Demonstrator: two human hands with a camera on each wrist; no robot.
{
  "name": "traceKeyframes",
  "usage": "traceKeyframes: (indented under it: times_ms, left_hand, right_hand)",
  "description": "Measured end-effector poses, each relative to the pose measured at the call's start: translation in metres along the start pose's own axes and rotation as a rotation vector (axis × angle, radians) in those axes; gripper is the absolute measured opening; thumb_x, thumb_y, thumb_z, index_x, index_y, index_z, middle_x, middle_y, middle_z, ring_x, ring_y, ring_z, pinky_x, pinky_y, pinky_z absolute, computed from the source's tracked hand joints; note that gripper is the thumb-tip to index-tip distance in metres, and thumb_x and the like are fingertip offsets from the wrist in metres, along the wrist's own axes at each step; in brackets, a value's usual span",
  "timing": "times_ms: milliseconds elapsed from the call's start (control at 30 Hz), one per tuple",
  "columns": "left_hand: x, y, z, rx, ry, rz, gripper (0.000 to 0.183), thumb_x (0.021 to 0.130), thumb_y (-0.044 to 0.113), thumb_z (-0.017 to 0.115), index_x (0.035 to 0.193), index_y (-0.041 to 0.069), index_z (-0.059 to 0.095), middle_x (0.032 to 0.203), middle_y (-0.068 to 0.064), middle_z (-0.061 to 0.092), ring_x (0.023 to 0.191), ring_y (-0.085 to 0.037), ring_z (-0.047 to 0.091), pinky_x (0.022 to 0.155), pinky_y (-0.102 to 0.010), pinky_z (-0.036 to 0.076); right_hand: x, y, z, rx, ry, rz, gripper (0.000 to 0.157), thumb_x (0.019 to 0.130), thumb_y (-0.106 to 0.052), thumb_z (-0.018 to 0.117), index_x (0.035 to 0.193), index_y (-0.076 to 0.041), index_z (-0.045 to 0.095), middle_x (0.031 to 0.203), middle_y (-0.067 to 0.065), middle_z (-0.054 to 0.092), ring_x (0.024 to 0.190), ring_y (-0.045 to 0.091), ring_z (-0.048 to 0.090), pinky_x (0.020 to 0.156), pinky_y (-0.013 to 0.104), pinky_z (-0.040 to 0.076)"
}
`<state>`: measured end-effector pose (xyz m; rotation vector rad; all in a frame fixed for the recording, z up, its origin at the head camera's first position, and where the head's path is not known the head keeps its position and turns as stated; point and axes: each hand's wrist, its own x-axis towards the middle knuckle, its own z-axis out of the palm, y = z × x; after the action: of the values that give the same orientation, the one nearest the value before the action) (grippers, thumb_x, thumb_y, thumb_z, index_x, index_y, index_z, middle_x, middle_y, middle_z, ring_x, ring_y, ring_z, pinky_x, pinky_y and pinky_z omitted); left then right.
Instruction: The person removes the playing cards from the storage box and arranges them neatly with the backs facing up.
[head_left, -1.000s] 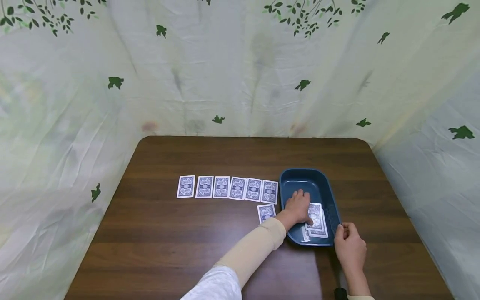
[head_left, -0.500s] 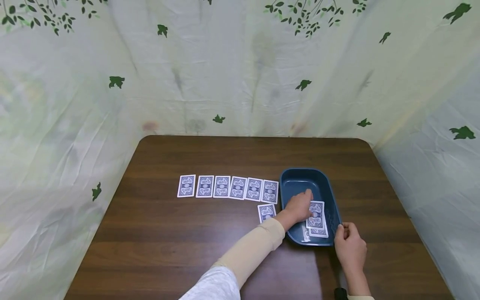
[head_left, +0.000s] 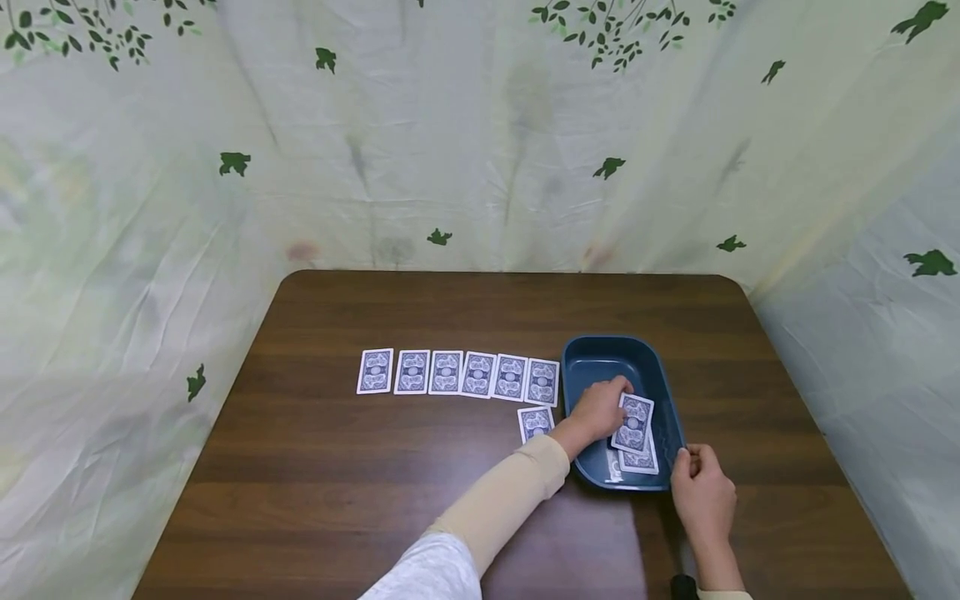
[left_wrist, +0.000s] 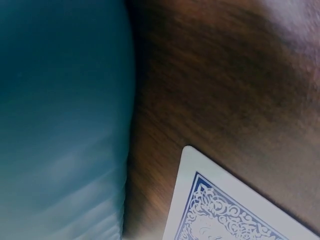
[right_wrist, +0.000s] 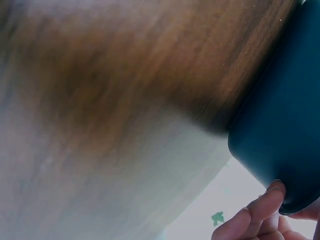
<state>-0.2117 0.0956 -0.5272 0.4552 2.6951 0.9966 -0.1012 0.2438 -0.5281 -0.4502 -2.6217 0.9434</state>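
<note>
A blue tray stands on the table, with blue-and-white playing cards lying back up inside. My left hand reaches over its left side and pinches a playing card by the upper left edge. That card is tilted over another card in the tray. At the tray's near right corner, my right hand grips the rim between thumb and fingers. The right wrist view shows the fingers on the outside of that corner. In the left wrist view, the left hand itself is hidden.
Left of the tray runs a row of several face-down cards. One more card lies below its right end, partly behind the left wrist. The brown wooden table ends at a patterned cloth backdrop.
In the tray, the left fingers have drawn together on the upper card. That card has moved up and turned clockwise, showing more of the one beneath. The right hand keeps its place.
</note>
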Motion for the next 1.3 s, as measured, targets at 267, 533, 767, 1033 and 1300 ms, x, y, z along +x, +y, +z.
traceKeyframes:
  times_ms: [267,533,767,1033,1300]
  left_hand:
    - [0.002,0.001,0.000,0.032,0.020,0.017,0.031,0.093,0.012,0.065,0.124,0.016,0.060,0.113,0.001,0.066,0.097,-0.009,0.059,0.088,-0.021,0.045]
    - [0.000,-0.001,-0.006,-0.186,0.093,0.006,0.029,0.092,0.006,0.064,0.120,0.013,0.065,0.083,0.003,0.060,0.071,-0.005,0.052,0.062,-0.016,0.042]
    - [-0.012,-0.004,-0.026,-0.346,0.170,0.038,0.029,0.092,0.006,0.065,0.121,0.011,0.067,0.089,0.001,0.064,0.071,-0.003,0.054,0.066,-0.015,0.045]
    - [-0.027,-0.020,-0.075,-0.492,0.294,0.039,0.030,0.091,0.002,0.064,0.120,0.007,0.068,0.092,-0.003,0.064,0.078,-0.006,0.057,0.072,-0.018,0.048]
    - [-0.057,-0.043,-0.084,-0.568,0.380,-0.018,0.030,0.088,-0.001,0.064,0.117,0.004,0.069,0.090,-0.005,0.064,0.077,-0.006,0.058,0.071,-0.020,0.049]
  right_hand:
    - [0.001,0.000,-0.001,0.004,0.000,0.002,0.021,0.096,-0.016,0.051,0.098,0.002,0.062,0.072,0.012,0.061,0.067,0.038,0.056,0.060,0.048,0.038]
    - [-0.001,-0.001,0.002,0.010,-0.004,0.007,0.022,0.096,-0.017,0.051,0.099,0.002,0.062,0.072,0.011,0.061,0.067,0.038,0.057,0.060,0.048,0.039]
    - [-0.002,-0.003,0.002,-0.003,-0.023,0.025,0.024,0.097,-0.017,0.050,0.100,0.004,0.061,0.072,0.011,0.058,0.065,0.034,0.054,0.058,0.043,0.037]
    - [0.008,-0.016,0.008,0.020,-0.024,0.013,0.024,0.098,-0.017,0.049,0.101,0.004,0.061,0.072,0.011,0.057,0.065,0.033,0.053,0.057,0.042,0.036]
    - [-0.001,-0.003,-0.004,-0.017,-0.057,0.046,0.023,0.096,-0.019,0.049,0.100,0.001,0.061,0.068,0.006,0.055,0.063,0.035,0.055,0.055,0.043,0.035]
